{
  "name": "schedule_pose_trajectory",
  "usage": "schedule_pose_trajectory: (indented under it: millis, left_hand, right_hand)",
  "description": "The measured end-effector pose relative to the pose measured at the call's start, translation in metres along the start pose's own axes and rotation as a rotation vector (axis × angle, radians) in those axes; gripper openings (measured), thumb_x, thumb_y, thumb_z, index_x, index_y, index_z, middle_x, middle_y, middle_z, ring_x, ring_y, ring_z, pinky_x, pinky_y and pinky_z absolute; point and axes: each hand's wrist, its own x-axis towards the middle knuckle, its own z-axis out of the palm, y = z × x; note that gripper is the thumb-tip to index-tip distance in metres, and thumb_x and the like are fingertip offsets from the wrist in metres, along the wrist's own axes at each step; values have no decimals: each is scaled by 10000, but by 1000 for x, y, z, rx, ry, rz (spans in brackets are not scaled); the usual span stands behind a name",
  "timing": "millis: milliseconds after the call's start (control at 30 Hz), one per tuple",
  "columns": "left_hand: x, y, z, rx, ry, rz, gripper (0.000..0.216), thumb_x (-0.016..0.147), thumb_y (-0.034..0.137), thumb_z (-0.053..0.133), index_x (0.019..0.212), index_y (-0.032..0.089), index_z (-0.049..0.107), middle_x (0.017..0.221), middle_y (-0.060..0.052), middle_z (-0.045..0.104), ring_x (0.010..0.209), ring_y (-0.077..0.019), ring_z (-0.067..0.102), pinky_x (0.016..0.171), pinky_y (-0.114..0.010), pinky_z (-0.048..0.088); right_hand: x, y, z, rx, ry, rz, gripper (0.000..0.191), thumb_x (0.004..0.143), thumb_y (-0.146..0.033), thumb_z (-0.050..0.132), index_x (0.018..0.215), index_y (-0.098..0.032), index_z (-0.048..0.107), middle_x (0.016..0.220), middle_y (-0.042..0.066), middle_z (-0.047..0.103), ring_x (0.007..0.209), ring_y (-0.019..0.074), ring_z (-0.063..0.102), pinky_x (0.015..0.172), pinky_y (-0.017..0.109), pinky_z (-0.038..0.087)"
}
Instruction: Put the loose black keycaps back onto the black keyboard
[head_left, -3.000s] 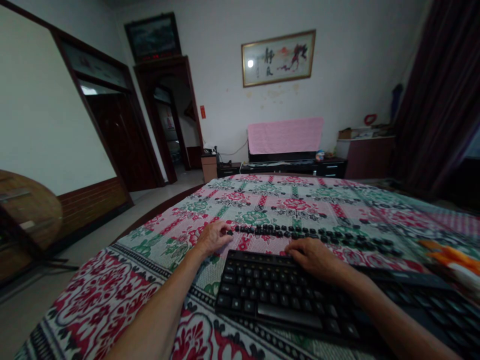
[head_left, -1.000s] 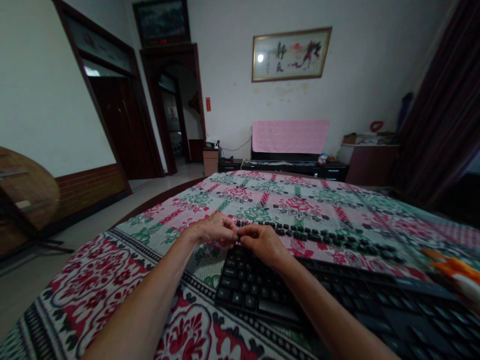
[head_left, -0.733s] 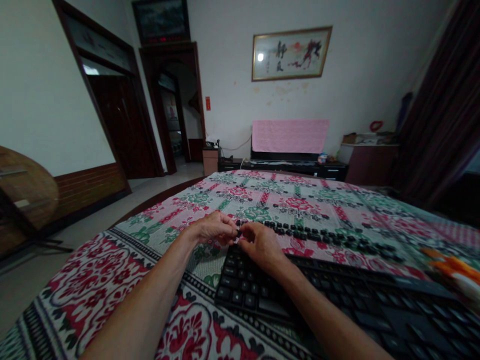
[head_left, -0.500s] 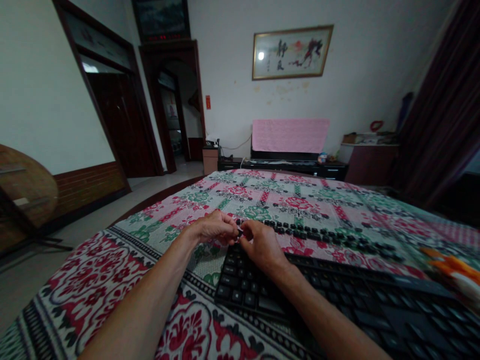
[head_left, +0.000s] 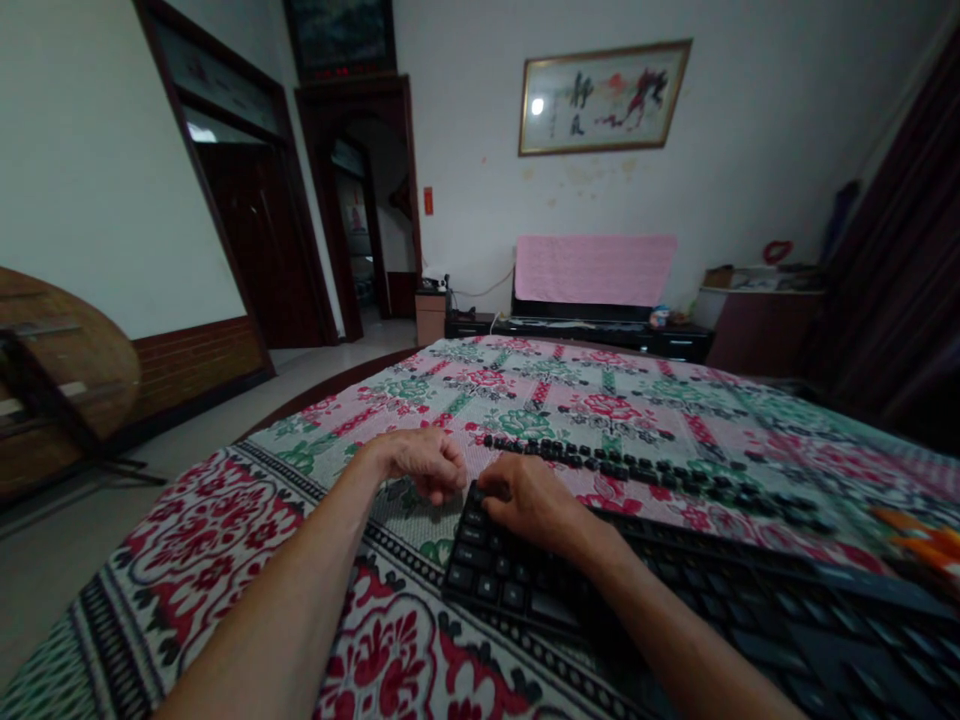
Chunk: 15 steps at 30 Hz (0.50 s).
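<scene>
A black keyboard (head_left: 495,575) lies on the patterned tablecloth, its far left corner under my right hand (head_left: 525,500). My right thumb and fingers are closed at that corner, down on a small black keycap; my fingers partly hide it. Just to the left, my left hand (head_left: 431,465) is curled shut above the cloth, apart from the keyboard. Whatever its fingers may hold is hidden. Beyond the keyboard, a row of loose black keycaps (head_left: 615,468) stretches across the cloth to the right.
A floral tablecloth (head_left: 480,380) covers the table. An orange and white object (head_left: 919,535) lies at the right, past the loose keycaps. Across the room stand a low black cabinet (head_left: 679,343) and a pink cloth (head_left: 596,268) draped over something dark.
My hands have parted: they met fingertip to fingertip over a small dark piece, and now my right hand is down on the keyboard's corner. The view has shifted slightly left.
</scene>
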Motion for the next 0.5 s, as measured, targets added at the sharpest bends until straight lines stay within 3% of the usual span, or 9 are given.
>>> schedule_pose_trajectory:
  millis: [200,500]
  left_hand:
    - [6,1,5,55,-52,-53,234,565,338,598,705,151,585,600,-7,610,526,-120,573,439,-196,422]
    - [15,-1,11,33,-71,-80,225,570,330,591,711,157,562,571,0,610,532,-131,582,433,-202,423]
  right_hand:
    - [1,1,0,17,-59,-34,156,641,-164,450,630,-187,604,565,-9,545,545,97,456,505,200,283]
    - [3,5,4,156,-113,46,211,636,-158,467,723,-201,654,596,-32,596,544,98,475,502,200,297]
